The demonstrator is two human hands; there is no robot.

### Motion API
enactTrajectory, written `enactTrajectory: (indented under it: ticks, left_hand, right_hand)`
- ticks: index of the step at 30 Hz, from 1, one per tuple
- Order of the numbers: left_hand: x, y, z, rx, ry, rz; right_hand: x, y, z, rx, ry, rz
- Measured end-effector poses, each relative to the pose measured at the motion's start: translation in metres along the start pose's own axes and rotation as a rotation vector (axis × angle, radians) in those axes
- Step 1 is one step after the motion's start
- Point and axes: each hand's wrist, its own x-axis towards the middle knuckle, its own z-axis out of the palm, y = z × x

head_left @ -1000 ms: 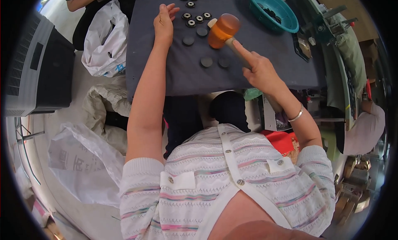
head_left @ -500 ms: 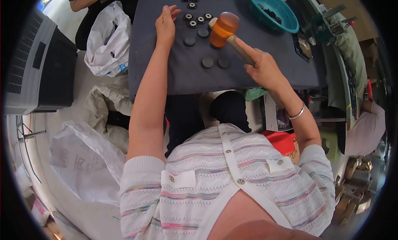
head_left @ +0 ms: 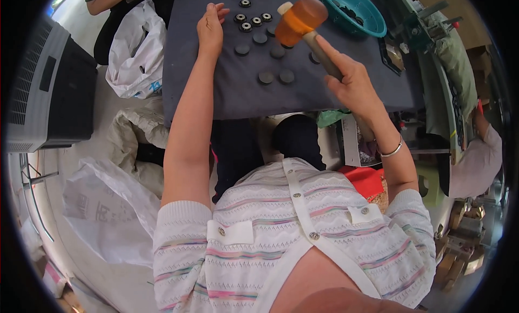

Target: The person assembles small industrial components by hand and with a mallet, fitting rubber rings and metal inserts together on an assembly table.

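Observation:
My right hand [head_left: 352,84] grips the handle of a mallet [head_left: 304,22] with a translucent orange head and a pale cap. The mallet head is held above the table, over several plain dark discs; one disc [head_left: 277,52] shows just below it. More discs lie nearer me, including a pair side by side [head_left: 286,76]. My left hand [head_left: 211,29] rests on its edge on the table, fingers loosely extended and holding nothing. To its right sits a group of black wheel-like rounds [head_left: 246,27] with pale metal centres, and several more stand farther back.
The dark cloth-covered table [head_left: 232,99] spans the front. A teal basin [head_left: 378,26] with dark pieces stands at the back right, near a green metal clamp device [head_left: 421,29]. White plastic bags [head_left: 138,53] lie left of the table. Another person's arm [head_left: 108,0] shows at the upper left.
The mallet has lifted and shifted a little right, uncovering discs beneath it. My left hand stays in nearly the same place, and the whole view has moved slightly.

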Motion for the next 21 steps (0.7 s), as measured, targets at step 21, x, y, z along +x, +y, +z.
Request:
enactTrajectory:
  ticks: [21]
  left_hand:
    - [0.003, -0.009, 0.001, -0.019, 0.052, -0.013]
  right_hand:
    - [-0.051, -0.015, 0.001, -0.157, -0.283, 0.108]
